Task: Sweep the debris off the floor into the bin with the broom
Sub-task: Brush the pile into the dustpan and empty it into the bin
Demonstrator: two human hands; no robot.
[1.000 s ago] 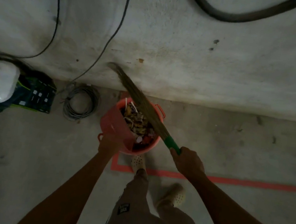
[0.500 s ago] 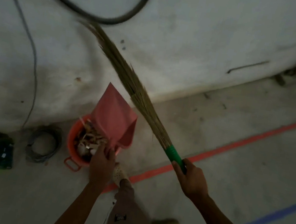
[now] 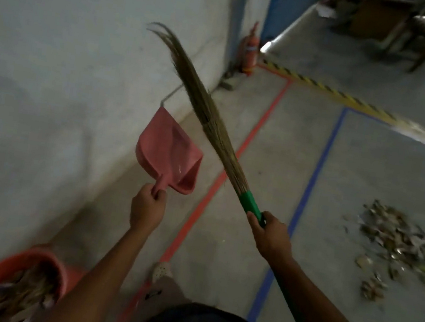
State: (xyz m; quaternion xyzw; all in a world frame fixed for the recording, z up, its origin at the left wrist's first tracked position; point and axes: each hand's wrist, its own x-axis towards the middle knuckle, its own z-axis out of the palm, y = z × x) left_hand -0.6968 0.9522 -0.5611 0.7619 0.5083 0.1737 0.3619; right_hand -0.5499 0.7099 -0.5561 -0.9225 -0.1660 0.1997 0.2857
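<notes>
My right hand grips the green handle of a straw broom, whose bristles point up and away, off the floor. My left hand holds the handle of a pink dustpan, raised in the air with its pan empty. An orange bin filled with debris stands at the lower left against the wall. A pile of debris lies on the grey floor at the right, apart from both tools.
A white wall runs along the left. Red tape and blue tape cross the floor. A red fire extinguisher stands in the far corner by yellow-black hazard tape. Furniture clutters the far right.
The view has swung right, away from the bin. The dustpan has left the bin and is lifted clear. The debris pile on the floor has come into view.
</notes>
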